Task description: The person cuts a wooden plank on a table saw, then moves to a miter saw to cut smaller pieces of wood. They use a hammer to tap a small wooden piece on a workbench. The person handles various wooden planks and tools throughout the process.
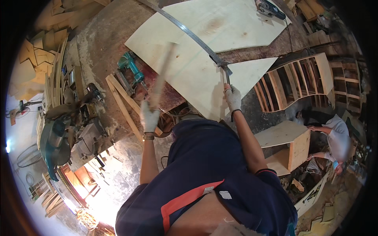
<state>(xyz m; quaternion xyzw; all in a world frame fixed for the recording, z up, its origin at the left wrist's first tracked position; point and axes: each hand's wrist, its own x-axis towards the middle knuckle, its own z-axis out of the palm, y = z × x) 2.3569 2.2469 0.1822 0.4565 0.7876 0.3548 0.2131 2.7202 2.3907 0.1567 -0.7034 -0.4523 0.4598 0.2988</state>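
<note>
My gloved left hand (150, 116) is closed around a motion-blurred pale wooden strip (163, 72), raised beside the left edge of the plywood (173, 51). My gloved right hand (232, 97) grips a dark metal shaft (226, 76) below the crosspiece at the near end of a long steel rule (190, 33), which lies across the plywood toward the upper left. The plywood's pieces narrow to points on the right. Left of the plywood, a teal power nailer (135, 69) rests on the stained worktop (96, 47), above two angled wooden battens (124, 104).
A jigsaw (269, 11) sits at top right, a teal mitre saw (55, 141) and drill (94, 91) at left. Slatted wooden carcasses (323, 72) stand right. At lower right, a co-worker (336, 133) holds a plywood box (297, 149). Offcuts (37, 55) pile upper left.
</note>
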